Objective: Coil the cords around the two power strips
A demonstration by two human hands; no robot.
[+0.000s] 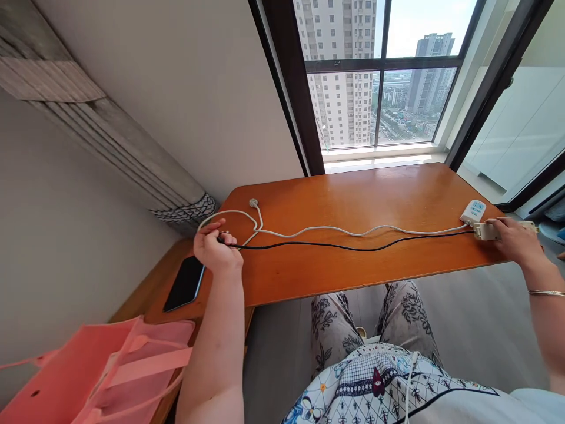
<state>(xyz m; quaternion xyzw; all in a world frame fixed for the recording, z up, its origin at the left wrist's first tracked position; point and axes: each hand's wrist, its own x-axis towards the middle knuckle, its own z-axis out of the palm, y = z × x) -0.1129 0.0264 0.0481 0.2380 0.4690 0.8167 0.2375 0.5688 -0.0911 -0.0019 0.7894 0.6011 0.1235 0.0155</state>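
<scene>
My left hand (218,246) is closed on the end of a black cable (331,244) at the table's left side. The cable stretches to the right across the wooden table (282,274) and reaches a cream power strip (485,231). Over that strip my right hand (514,235) rests with its fingers wrapped round it, at the right edge. A white cable (362,234) runs roughly alongside the black one and loops near my left hand. Its white plug (253,203) lies at the back left. A white socket block (474,210) with a blue label sits just behind the cream strip.
A dark phone (185,282) lies on the left, beside my left forearm. Closer in at the lower left stands a pink bag (110,371) with straps. A gathered grey curtain (145,159) hangs along the wall. Behind the table is a window (375,106).
</scene>
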